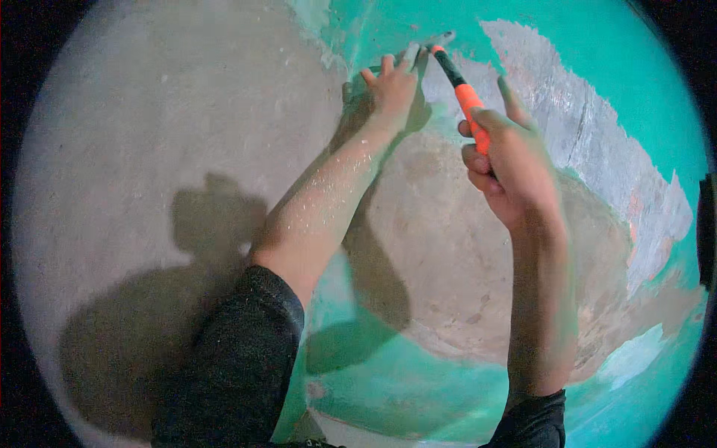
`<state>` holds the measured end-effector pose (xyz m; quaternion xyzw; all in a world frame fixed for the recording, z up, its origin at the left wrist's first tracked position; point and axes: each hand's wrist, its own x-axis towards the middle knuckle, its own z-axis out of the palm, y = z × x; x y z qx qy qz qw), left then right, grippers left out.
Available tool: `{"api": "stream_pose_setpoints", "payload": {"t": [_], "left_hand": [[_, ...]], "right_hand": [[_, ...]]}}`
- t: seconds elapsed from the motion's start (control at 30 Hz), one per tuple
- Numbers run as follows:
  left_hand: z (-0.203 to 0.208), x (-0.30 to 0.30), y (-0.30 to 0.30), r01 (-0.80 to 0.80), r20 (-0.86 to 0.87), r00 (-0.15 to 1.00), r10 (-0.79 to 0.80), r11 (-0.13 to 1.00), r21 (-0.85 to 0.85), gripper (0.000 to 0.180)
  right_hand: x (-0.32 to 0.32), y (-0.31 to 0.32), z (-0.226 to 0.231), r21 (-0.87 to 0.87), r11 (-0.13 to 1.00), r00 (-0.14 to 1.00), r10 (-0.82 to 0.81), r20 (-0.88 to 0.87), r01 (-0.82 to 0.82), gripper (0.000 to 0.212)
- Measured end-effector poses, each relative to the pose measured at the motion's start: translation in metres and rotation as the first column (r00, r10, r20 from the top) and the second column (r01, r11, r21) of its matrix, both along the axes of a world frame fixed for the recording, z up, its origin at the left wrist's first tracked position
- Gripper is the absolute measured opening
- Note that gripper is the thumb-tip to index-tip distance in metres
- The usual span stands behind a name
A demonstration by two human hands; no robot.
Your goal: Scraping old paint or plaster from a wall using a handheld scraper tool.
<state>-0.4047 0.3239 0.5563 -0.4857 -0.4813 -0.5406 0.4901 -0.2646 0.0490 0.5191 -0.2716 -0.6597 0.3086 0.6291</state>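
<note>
My right hand (515,160) is wrapped round the orange and black handle of a hammer (472,104), with one digit sticking up off the grip. The hammer's metal head (442,39) is up by the wall, close beside the fingertips of my left hand (393,88). That left hand is raised to the wall, its thumb and forefinger close together and its other fingers fanned out. Whatever those two fingertips pinch, if anything, is too small to make out. Pale specks dot my left forearm (325,190).
In front of me is a wall with green paint (403,377), a bare brownish patch (448,254) and a ragged grey-white strip (571,112). To the left is a plain grey wall surface (149,112) with shadows on it. A dark object (706,231) shows at the right rim.
</note>
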Motion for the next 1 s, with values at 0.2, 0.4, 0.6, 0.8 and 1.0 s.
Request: {"api": "stream_pose_setpoints", "payload": {"t": [0.2,0.4,0.6,0.8,1.0], "left_hand": [[-0.009,-0.010,-0.017,0.063,-0.027,0.998,-0.065,0.995,-0.083,0.052],[0.000,0.011,-0.033,0.109,-0.012,0.994,-0.110,0.994,-0.028,0.048],[0.010,-0.003,-0.016,0.115,-0.051,0.992,-0.113,0.993,0.019,0.027],[-0.005,0.009,-0.019,0.072,-0.061,0.995,-0.073,0.997,-0.020,0.026],[0.014,0.015,-0.023,0.048,-0.062,0.996,-0.056,0.991,-0.127,0.030]], "right_hand": [[0.001,-0.016,-0.003,-0.010,1.000,0.999,0.025,0.027,-0.024,0.082],[0.006,0.002,0.003,0.040,0.999,1.000,0.024,0.002,-0.024,0.082],[-0.001,0.003,0.000,0.064,0.997,0.999,-0.038,-0.030,0.040,0.081],[-0.005,-0.019,-0.012,0.057,0.996,0.998,-0.064,-0.026,0.065,0.079],[0.007,-0.010,0.001,0.074,0.997,0.998,-0.033,-0.044,0.037,0.081]]}}
